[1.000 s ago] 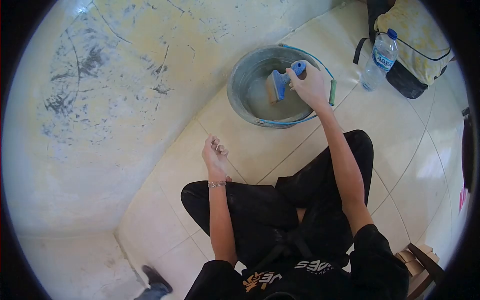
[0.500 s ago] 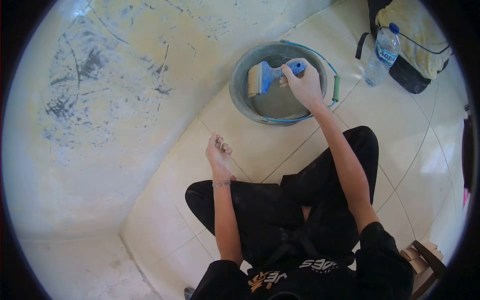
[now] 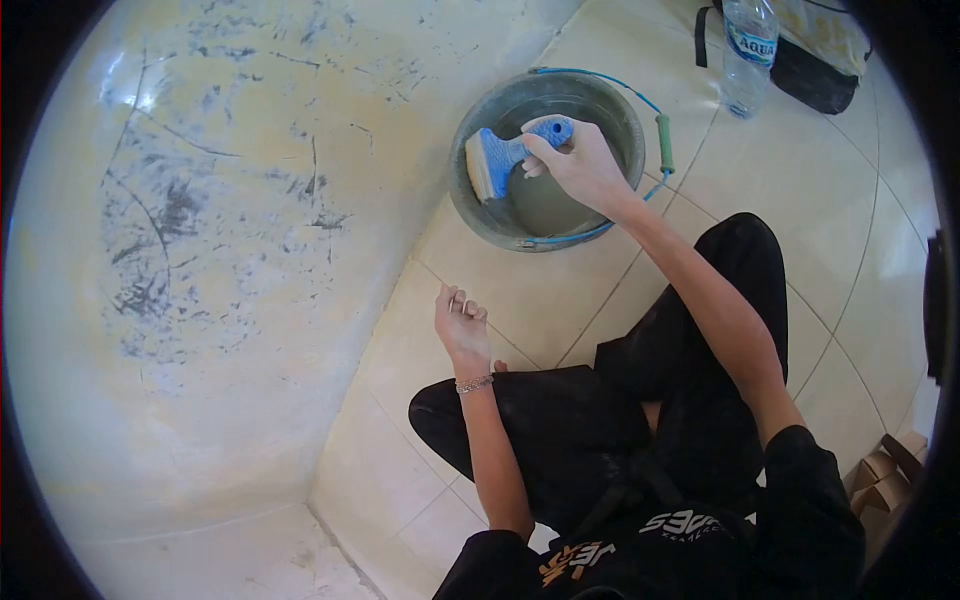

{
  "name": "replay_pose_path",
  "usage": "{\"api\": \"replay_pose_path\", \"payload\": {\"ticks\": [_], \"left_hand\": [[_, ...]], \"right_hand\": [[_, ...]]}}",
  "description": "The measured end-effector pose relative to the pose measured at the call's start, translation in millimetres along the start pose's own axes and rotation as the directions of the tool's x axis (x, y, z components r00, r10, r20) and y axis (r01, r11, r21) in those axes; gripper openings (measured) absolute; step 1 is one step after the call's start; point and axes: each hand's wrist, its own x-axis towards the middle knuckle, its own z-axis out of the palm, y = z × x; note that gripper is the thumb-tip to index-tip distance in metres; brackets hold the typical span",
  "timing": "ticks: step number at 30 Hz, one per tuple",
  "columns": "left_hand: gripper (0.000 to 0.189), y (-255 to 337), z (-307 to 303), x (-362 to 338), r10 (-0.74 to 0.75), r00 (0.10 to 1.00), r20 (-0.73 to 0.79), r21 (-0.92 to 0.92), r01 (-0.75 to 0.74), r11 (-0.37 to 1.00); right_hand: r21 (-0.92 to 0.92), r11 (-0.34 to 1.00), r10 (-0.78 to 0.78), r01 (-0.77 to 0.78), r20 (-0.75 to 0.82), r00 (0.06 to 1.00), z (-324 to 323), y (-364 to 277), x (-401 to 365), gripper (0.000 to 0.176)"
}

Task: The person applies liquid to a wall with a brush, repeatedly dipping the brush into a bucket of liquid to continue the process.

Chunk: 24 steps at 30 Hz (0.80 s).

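A wide paintbrush with a blue handle and pale bristles is gripped by my right hand, thumb and fingers closed around the handle. It is held over the grey bucket, bristles pointing left toward the bucket's inner wall. Greyish liquid shows in the bottom of the bucket. My left hand is palm up above my knee, empty, its fingers loosely curled and slightly apart. A chain bracelet circles that wrist.
On the left stands a yellowish wall with dark scuffs. The bucket's green-gripped handle hangs to the right. A water bottle and a bag are at upper right on the tiled floor. Cardboard lies lower right.
The view has shifted, so the wall and my legs appear farther right. My right hand has moved the brush toward the bucket's left side, and the brush has turned slightly.
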Motion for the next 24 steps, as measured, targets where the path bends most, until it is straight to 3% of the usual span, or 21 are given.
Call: {"api": "replay_pose_path", "payload": {"ticks": [7, 19, 24], "left_hand": [[0.018, 0, 3, -3, 0.031, 0.999, -0.027, 0.006, -0.031, 1.0], [0.018, -1, 2, -5, 0.043, 0.999, -0.034, -0.007, -0.043, 0.999], [0.016, -4, 1, -2, 0.076, 0.994, -0.077, 0.048, -0.072, 0.996]], "right_hand": [[0.06, 0.998, 0.033, -0.033, -0.006, 0.999, -7, 1, 3, 0.023], [0.135, 0.966, 0.222, -0.218, -0.012, 0.975, -14, -7, 3, 0.023], [0.189, 0.957, 0.218, -0.221, 0.038, 0.975, -17, 0, 5, 0.024]]}}
